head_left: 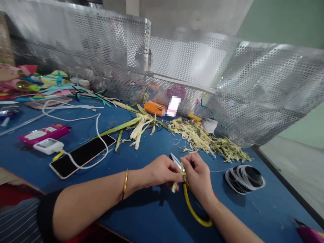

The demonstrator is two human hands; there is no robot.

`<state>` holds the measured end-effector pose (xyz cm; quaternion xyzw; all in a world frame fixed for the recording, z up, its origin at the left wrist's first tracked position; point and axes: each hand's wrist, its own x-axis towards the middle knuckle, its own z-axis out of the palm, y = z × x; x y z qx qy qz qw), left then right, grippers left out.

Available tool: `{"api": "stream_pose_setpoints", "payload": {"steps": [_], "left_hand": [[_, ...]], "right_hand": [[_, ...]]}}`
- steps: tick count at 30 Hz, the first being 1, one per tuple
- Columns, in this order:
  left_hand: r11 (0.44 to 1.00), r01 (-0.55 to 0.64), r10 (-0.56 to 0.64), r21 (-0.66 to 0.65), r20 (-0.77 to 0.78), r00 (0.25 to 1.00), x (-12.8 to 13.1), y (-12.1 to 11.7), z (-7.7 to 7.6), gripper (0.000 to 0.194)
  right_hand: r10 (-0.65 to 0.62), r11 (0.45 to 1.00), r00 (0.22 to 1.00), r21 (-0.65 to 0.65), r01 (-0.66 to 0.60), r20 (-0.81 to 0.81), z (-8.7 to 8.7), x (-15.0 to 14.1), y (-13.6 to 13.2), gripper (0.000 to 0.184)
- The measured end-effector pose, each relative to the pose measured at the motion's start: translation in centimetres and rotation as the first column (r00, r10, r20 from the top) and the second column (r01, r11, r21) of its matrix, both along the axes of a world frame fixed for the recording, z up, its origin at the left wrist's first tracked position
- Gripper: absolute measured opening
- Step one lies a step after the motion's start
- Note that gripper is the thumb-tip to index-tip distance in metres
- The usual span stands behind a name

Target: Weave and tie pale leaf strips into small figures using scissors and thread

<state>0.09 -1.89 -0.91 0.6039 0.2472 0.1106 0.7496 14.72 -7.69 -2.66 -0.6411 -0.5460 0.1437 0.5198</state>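
My left hand (pixel 162 170) and my right hand (pixel 198 177) meet low in the middle of the blue table (pixel 141 216). Both pinch a small folded piece of pale green leaf strip (pixel 178 180) between their fingertips. A pair of scissors with yellow handles (pixel 193 211) lies under my right hand, and its metal blade tip (pixel 175 159) pokes out above the fingers. I cannot tell whether the right hand also grips the scissors. A gold bangle (pixel 125 184) sits on my left wrist.
A spool of white thread (pixel 244 178) lies right of my hands. Leaf stalks (pixel 138 126) and a heap of clippings (pixel 210 140) lie behind them. A phone (pixel 82 155) on a white cable, a pink case (pixel 44 133), an orange cutter (pixel 154 108) and a perforated metal screen (pixel 253 87) surround them.
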Motion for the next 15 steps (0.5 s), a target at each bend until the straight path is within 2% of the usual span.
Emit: {"api": "stream_pose_setpoints", "payload": {"steps": [2, 4, 8, 11, 15], "left_hand": [[0.999, -0.034, 0.034, 0.007, 0.021, 0.999, 0.1, 0.1, 0.0, 0.018], [0.992, -0.126, 0.125, 0.022, 0.049, 0.991, 0.1, 0.3, 0.2, 0.014], [0.939, -0.343, 0.34, 0.022, 0.081, 0.937, 0.1, 0.9, 0.7, 0.013], [0.929, -0.37, 0.369, -0.002, 0.077, 0.926, 0.1, 1.0, 0.8, 0.013], [0.952, -0.306, 0.305, 0.005, 0.083, 0.949, 0.2, 0.9, 0.5, 0.017]], "right_hand": [[0.028, 0.997, 0.994, -0.071, -0.036, -0.107, 0.3, 0.1, 0.0, 0.027], [0.056, 0.987, 0.974, -0.137, -0.088, -0.222, 0.8, 0.4, 0.0, 0.03], [0.135, 0.968, 0.95, -0.166, -0.187, -0.283, 1.6, 0.8, -0.2, 0.031], [0.147, 0.966, 0.936, -0.156, -0.205, -0.319, 1.6, 0.8, -0.3, 0.029], [0.101, 0.966, 0.889, -0.168, -0.194, -0.446, 0.9, 0.7, -0.3, 0.031]]}}
